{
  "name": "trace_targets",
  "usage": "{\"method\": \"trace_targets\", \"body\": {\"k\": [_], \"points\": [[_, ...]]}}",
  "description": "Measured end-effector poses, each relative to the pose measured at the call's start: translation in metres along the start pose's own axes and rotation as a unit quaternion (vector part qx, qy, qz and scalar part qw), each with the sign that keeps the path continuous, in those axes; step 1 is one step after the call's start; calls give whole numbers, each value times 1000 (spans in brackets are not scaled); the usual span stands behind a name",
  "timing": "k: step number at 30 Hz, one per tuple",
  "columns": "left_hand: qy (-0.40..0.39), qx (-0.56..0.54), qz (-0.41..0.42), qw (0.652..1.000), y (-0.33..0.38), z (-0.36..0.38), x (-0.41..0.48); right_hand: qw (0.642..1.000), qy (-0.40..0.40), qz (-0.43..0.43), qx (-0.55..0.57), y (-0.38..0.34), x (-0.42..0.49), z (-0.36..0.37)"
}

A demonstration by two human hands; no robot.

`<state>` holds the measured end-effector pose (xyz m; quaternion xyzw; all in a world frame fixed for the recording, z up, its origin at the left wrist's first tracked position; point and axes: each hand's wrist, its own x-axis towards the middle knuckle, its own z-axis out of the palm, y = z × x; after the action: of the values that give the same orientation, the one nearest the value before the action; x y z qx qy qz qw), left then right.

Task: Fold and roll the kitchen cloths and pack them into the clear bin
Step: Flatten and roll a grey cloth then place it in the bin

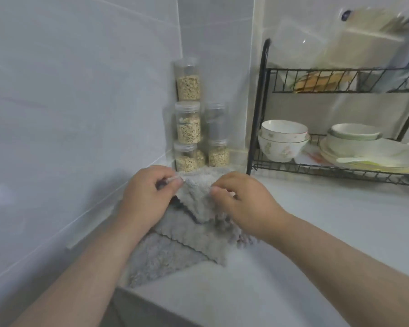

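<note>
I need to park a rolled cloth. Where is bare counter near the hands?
Bare counter lies right of the right hand, in front of the dish rack. Another bare patch lies below the cloths, between the forearms. Crowded: the corner behind the cloths, packed with jars, and the rack's shelves.

You are looking through a single wide-angle camera worn on your head, facing forward and down across the pale grey countertop (328,220) toward the tiled wall corner (180,31). It is sitting close above your left hand (149,194) and right hand (243,204), catching the black wire dish rack (257,114) at right.
</note>
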<state>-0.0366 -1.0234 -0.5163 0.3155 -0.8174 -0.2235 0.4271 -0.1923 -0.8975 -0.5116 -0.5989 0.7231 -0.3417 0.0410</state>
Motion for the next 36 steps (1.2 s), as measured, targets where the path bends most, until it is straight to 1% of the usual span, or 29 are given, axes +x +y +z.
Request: {"method": "trace_targets", "body": {"k": [2, 4, 7, 10, 11, 13, 15, 17, 21, 25, 27, 29, 30, 32, 34, 36], "points": [[-3, -17, 24, 1000, 31, -9, 6, 1000, 22, 5, -9, -24, -12, -16], [-31, -25, 65, 997, 64, -17, 9, 998, 59, 15, -25, -44, -23, -29], [-60, -42, 120, 990, 108, -29, 8, 989, 143, 23, 16, -56, -38, -57], [-104, -80, 135, 982, 144, -40, 6, 979, 197, 41, 20, -58, -56, -98], [-132, -66, 141, 979, 154, -42, 4, 976, 214, 44, 23, -59, -63, -114], [-179, 9, 165, 970, 171, -40, 2, 970, 237, 52, 27, -58, -78, -144], [-185, 86, 184, 962, 184, -34, 1, 970, 239, 53, 5, -55, -93, -171], [-174, 130, 185, 958, 192, -27, 3, 965, 256, 57, -14, -49, -109, -199], [-179, 120, 203, 955, 214, -8, 13, 952, 287, 88, -61, -24, -133, -248], [-202, 192, 255, 926, 251, 18, 27, 937, 299, 142, -116, 2, -138, -276], [-190, 192, 263, 926, 271, 25, 36, 932, 311, 152, -107, 8, -140, -289], [-175, 184, 273, 928, 286, 24, 39, 932, 320, 145, -86, 10, -146, -302], [-170, 177, 287, 926, 291, 21, 36, 936, 314, 139, -74, 11, -150, -307], [-184, 158, 312, 919, 293, 14, 20, 954, 266, 131, -42, 10, -166, -310], [-237, 158, 316, 905, 281, 15, -4, 974, 176, 144, -6, 8, -190, -302], [-301, 185, 314, 881, 253, 28, -33, 980, 44, 189, 46, 14, -217, -279]]}}
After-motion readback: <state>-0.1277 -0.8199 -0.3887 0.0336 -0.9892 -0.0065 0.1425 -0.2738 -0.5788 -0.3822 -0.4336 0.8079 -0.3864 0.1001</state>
